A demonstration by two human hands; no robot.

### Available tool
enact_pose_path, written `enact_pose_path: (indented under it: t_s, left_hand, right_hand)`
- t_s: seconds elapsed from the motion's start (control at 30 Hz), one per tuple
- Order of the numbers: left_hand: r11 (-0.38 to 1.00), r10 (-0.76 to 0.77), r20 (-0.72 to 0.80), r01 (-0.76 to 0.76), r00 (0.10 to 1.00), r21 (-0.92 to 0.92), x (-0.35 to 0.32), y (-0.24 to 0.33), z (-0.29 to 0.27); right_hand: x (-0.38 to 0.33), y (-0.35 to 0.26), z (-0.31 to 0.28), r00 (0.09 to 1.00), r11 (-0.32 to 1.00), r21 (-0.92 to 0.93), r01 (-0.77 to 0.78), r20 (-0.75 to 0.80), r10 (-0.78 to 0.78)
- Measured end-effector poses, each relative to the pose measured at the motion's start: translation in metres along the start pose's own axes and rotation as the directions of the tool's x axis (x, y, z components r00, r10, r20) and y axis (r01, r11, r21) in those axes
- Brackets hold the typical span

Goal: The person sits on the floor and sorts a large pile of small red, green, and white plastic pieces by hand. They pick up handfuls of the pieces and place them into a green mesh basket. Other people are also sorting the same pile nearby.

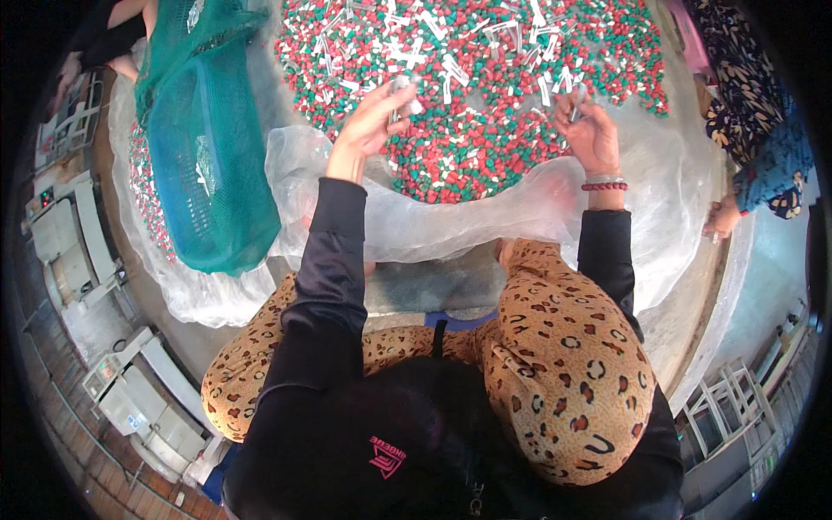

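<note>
A wide heap of small red, green and white pieces (468,160) is spread out in front of me, with many white and clear plastic strips (451,74) scattered over it. Above its left part, my left hand (368,126) closes its fingers on small clear and white plastic pieces (413,107). Opposite, over the heap's right side, my right hand (591,139) pinches a small clear strip (578,97) between thumb and fingers. Both hands are raised and apart from each other. Exactly what kind the held pieces are is too small to make out.
Translucent sheeting (416,225) lies around the heap's near edge. To the left stands a blue basket (186,147) under green netting (251,208). Other people's arms show at upper left and right; one hand (722,217) rests near the sheet. Pale machines (139,390) stand farther left.
</note>
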State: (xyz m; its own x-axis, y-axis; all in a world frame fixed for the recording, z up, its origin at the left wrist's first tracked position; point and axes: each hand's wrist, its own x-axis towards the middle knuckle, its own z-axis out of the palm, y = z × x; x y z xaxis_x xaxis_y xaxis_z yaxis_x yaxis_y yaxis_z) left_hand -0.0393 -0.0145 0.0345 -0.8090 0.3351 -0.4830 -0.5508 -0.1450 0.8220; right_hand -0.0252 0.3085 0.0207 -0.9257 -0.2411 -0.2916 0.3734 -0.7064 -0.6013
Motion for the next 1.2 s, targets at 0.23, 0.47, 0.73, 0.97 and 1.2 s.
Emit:
enact_pose_path:
  t_s: [0.23, 0.47, 0.73, 0.97, 1.2]
  left_hand:
    - [0.804, 0.177, 0.177, -0.038, 0.968, -0.594, -0.006, 0.017, 0.028]
    - [0.537, 0.343, -0.206, -0.012, 0.916, 0.843, 0.067, 0.007, 0.029]
    - [-0.132, 0.189, -0.044, 0.069, 0.981, 0.989, 0.060, -0.039, 0.071]
    - [0.412, 0.263, -0.104, -0.014, 0.959, 0.911, 0.019, -0.056, 0.070]
    - [0.821, -0.044, -0.019, 0.026, 0.999, -0.570, -0.023, -0.024, 0.041]
  right_hand:
    - [0.033, -0.033, -0.031, 0.974, 0.750, -0.636, -0.183, -0.218, 0.053]
    - [0.080, 0.038, -0.039, 0.973, -0.495, -0.840, -0.221, -0.153, -0.175]
    - [0.035, 0.086, -0.005, 0.998, -0.523, -0.851, -0.050, -0.027, -0.052]
    - [0.011, 0.059, 0.004, 0.939, -0.013, -0.977, -0.213, -0.201, -0.279]
    - [0.019, 0.044, 0.018, 0.934, -0.131, -0.971, -0.198, -0.147, -0.327]
